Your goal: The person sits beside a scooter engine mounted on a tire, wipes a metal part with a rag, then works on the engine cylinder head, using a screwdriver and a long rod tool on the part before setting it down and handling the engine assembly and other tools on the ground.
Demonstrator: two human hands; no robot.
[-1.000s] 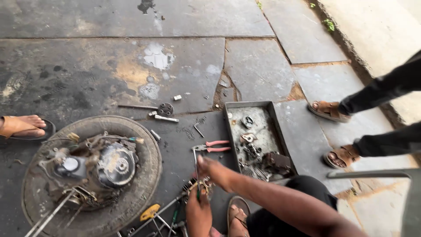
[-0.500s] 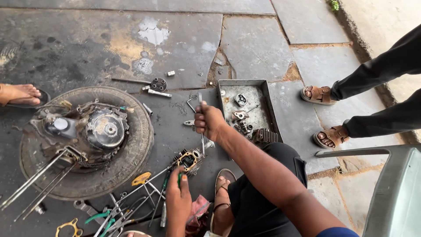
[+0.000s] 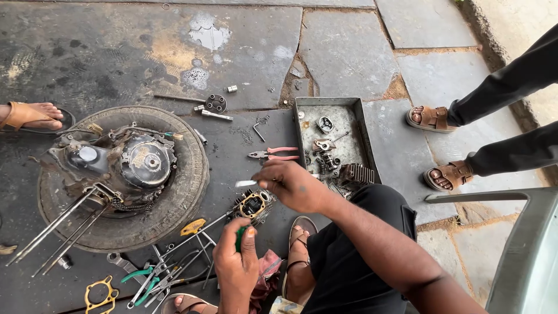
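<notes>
My left hand (image 3: 235, 263) grips a green-handled tool (image 3: 239, 237) low in the frame, its tip aimed at a small finned engine part (image 3: 253, 205) on the oily stone floor. My right hand (image 3: 292, 185) hovers just above and right of that part, pinching a thin light-coloured piece (image 3: 246, 184) that sticks out to the left. Red-handled pliers (image 3: 273, 154) lie just beyond my right hand. An engine block (image 3: 119, 164) rests on a worn tyre (image 3: 189, 180) to the left.
A grey metal tray (image 3: 363, 136) holding small engine parts stands to the right. Loose tools, long studs and a yellow gasket (image 3: 100, 293) lie at lower left. Another person's sandalled feet (image 3: 430, 118) stand right; a foot (image 3: 29, 114) is at far left. A grey chair (image 3: 526, 250) stands lower right.
My right hand drew back from the pliers toward the finned part and now pinches a thin piece. My left hand stays on the green-handled tool. The view shifted downward.
</notes>
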